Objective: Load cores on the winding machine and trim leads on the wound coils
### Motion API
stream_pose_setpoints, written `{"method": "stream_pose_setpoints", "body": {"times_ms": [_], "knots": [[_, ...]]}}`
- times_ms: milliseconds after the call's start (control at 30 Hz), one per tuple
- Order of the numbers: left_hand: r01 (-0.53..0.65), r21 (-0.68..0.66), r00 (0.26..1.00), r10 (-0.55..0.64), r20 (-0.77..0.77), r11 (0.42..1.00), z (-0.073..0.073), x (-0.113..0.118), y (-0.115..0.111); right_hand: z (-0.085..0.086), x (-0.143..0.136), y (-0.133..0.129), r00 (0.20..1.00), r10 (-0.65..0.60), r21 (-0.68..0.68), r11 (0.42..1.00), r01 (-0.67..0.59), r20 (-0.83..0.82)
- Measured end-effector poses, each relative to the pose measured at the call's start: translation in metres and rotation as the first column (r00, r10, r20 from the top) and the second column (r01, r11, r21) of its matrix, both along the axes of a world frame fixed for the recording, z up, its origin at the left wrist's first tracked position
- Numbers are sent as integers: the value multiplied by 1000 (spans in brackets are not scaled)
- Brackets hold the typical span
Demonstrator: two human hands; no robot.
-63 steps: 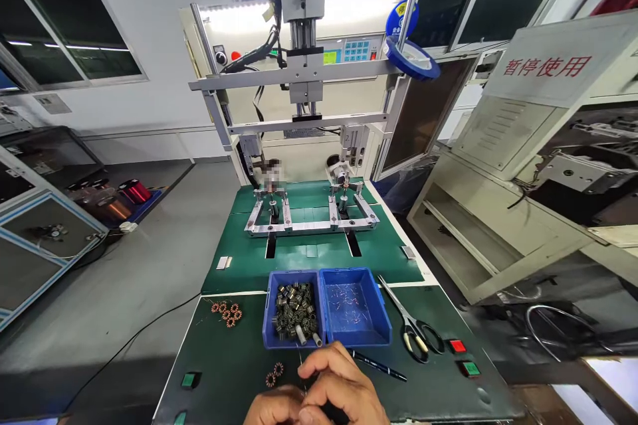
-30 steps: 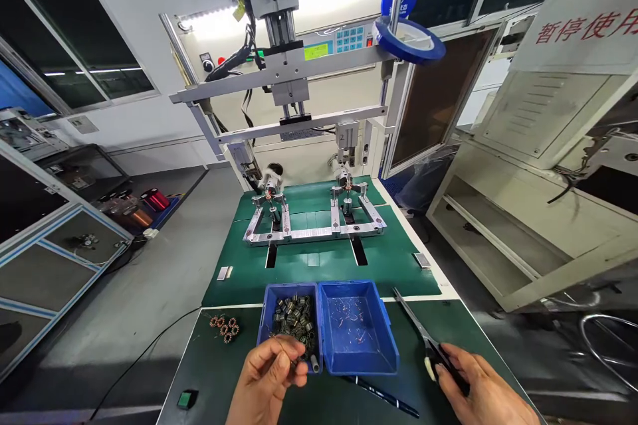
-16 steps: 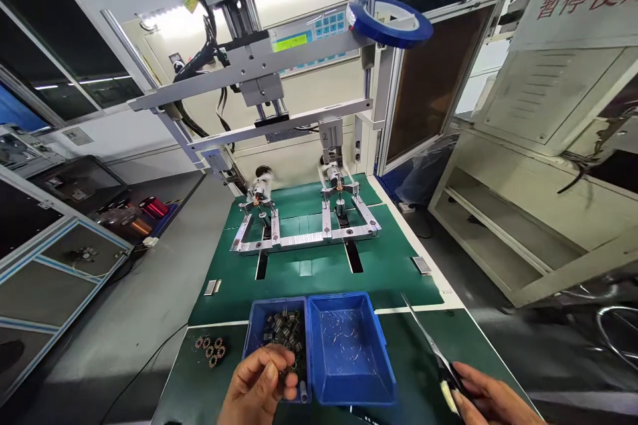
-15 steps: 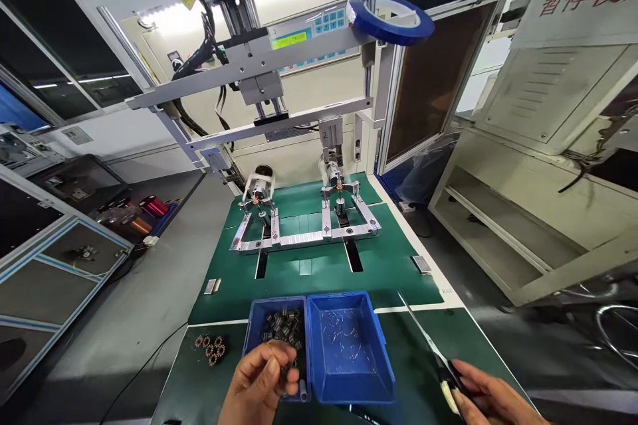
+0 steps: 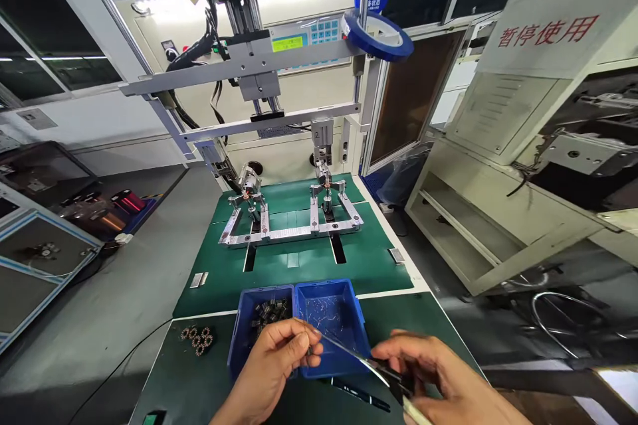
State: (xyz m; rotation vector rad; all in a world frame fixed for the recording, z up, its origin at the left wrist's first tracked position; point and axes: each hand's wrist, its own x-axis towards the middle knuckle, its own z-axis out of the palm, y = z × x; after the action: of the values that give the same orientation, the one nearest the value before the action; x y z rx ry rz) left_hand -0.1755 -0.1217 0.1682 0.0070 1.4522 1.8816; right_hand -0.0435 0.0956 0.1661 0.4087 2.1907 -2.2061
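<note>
My left hand (image 5: 282,358) is closed with fingertips pinched over the left blue bin (image 5: 233,345). A small dark metal part (image 5: 310,349) shows between the fingers, mostly hidden by them. In my right hand (image 5: 433,372) is a long pointed metal tool (image 5: 366,363) with black and cream handles; its exact kind is hard to tell. The tip of this tool reaches the left fingertips. Dark metal parts (image 5: 272,312) fill much of the left bin. Fine wire scraps lie in the right blue bin (image 5: 356,325).
Several copper-wound rings (image 5: 199,339) lie on the green table (image 5: 219,372) at left. A dark pen (image 5: 359,394) lies in front of the bins. Behind stands a machine with a metal fixture (image 5: 294,234). Blue tape (image 5: 383,40) hangs from a post.
My right hand has moved left, bringing the pointed tool's tip to my left fingertips. The view has shifted to the right. The blurred machine heads now look sharp.
</note>
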Motion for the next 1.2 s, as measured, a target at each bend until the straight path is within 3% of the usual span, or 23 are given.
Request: {"method": "stream_pose_setpoints", "body": {"times_ms": [167, 467, 933, 1067, 1200], "knots": [[105, 6, 994, -105, -4, 994, -6, 3, 7, 6, -24, -2, 974, 220, 13, 975, -221, 45], [145, -144, 989, -141, 35, 979, 5, -2, 20, -5, -34, 1, 957, 274, -20, 962, -273, 99], [176, -162, 984, -173, 35, 971, 2, -4, 21, -9, -27, -1, 967, 247, -26, 969, -245, 57], [159, -139, 986, -150, 75, 977, 0, 2, 19, -21, -21, -6, 978, 205, -14, 979, -205, 33], [145, -96, 987, -138, 82, 985, -7, 10, 10, -33, -17, -18, 976, 196, -108, 977, -186, 94]]}}
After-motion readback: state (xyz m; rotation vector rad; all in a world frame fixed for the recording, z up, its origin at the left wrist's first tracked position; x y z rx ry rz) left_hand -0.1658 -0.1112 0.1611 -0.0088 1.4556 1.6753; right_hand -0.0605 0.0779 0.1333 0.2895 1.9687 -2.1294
